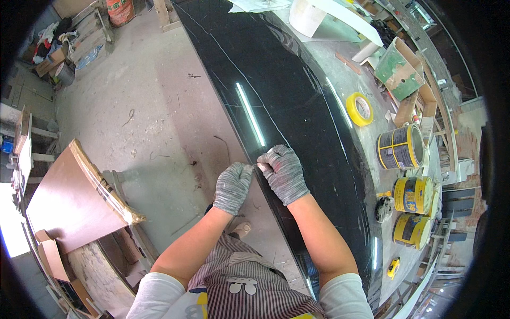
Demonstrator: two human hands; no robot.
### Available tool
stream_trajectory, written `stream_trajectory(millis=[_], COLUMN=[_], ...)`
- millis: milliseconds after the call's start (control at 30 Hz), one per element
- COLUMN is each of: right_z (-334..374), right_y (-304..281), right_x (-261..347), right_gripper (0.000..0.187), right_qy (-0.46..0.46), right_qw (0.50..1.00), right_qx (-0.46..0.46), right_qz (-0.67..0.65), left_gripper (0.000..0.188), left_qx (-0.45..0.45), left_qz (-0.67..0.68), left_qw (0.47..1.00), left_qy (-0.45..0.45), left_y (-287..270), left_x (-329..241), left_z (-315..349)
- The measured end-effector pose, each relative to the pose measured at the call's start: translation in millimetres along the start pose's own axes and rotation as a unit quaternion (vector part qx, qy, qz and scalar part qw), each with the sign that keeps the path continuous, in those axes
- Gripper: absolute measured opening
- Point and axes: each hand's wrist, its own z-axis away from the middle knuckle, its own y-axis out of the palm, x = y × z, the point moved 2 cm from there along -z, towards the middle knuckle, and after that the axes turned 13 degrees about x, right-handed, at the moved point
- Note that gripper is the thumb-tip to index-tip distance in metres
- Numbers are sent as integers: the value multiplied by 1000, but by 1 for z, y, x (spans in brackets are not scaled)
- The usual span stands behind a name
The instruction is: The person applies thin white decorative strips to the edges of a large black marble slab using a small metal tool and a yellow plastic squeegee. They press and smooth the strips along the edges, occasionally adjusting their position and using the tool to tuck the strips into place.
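Observation:
Both my hands wear grey, streaky knitted gloves and meet at the left edge of a long, glossy black slab (313,159) with thin white veins. Just off that edge is my left hand (232,187), its thumb and fingertips pinched together. My right hand (285,175) rests over the slab's top with its fingers curled and pinched at the same edge. The fingertips of the two hands are close together, a small gap apart. Whatever they pinch, if anything, is too small or hidden to make out. A bright strip of light reflects in the slab beyond my hands.
Right of the slab, a grey surface holds a yellow tape roll (350,110), a dark-and-yellow tin (394,150), yellow tins (410,195) and a yellow utility knife (393,268). A brown panel (71,196) leans at left. An orange-red sack (121,11) stands far off on the concrete floor (133,111).

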Motion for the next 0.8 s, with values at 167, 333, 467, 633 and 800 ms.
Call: stream_trajectory(millis=[167,333,467,633,800], right_z=[10,20,27,38,48], right_y=[1,5,4,6,10], right_x=[-2,-4,-3,-5,-8], right_gripper=[10,10,11,11,15], right_qy=[-6,-6,-16,-1,-17], right_qw=[1000,999,999,1000,999], right_qx=[-2,-35,-39,-10,-28], right_qz=[-7,-37,-17,-15,-31], left_gripper=[23,22,23,26,27], left_qx=[-4,8,8,8,0], left_qz=[-17,-24,-37,-60,-32], left_qw=[1000,1000,999,998,999], left_qy=[17,-4,0,14,27], left_y=[4,7,12,17,24], left_x=[-5,-9,-4,0,-3], left_z=[7,16,21,29,38])
